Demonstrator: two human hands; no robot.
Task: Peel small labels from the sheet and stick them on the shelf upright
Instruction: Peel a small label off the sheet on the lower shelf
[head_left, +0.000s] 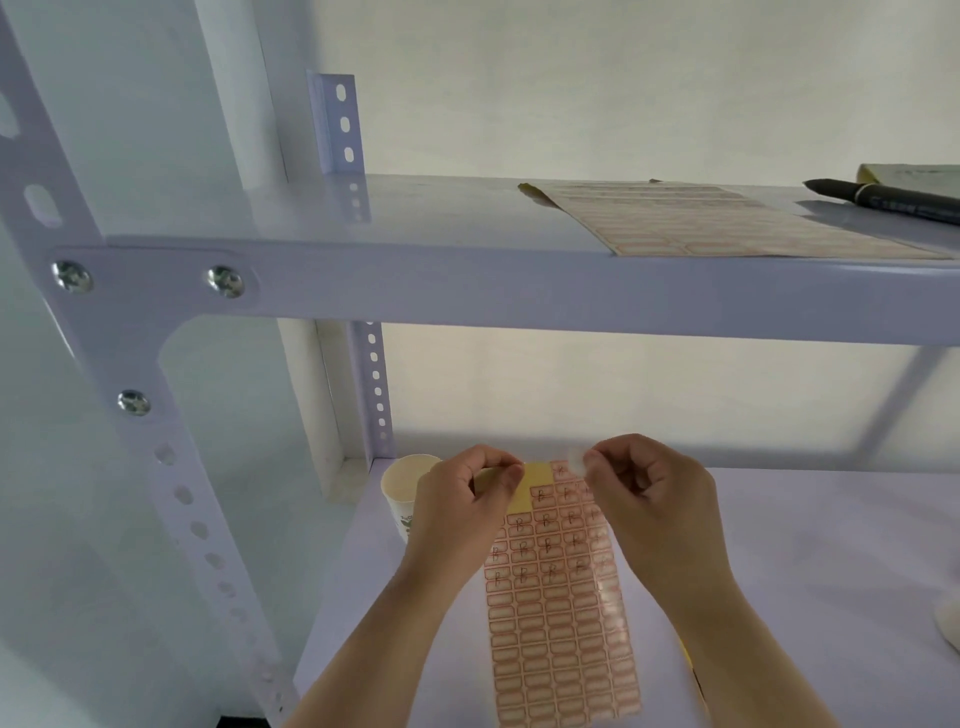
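Note:
A label sheet (558, 613) with small red-bordered labels lies on the lower shelf; its top left corner shows bare yellow backing. My left hand (457, 509) pinches that top corner of the sheet. My right hand (644, 499) is just above the sheet's top right, its thumb and forefinger closed on a small label (575, 460) lifted off the sheet. The white shelf upright (171, 467) with a row of holes rises at the left, well away from both hands.
A paper cup (402, 493) stands just left of my left hand. On the upper shelf (415, 280) lie a second label sheet (727, 228), a black marker (893, 200) and a yellowish pad (909, 174). A rear perforated post (376, 395) stands behind the cup.

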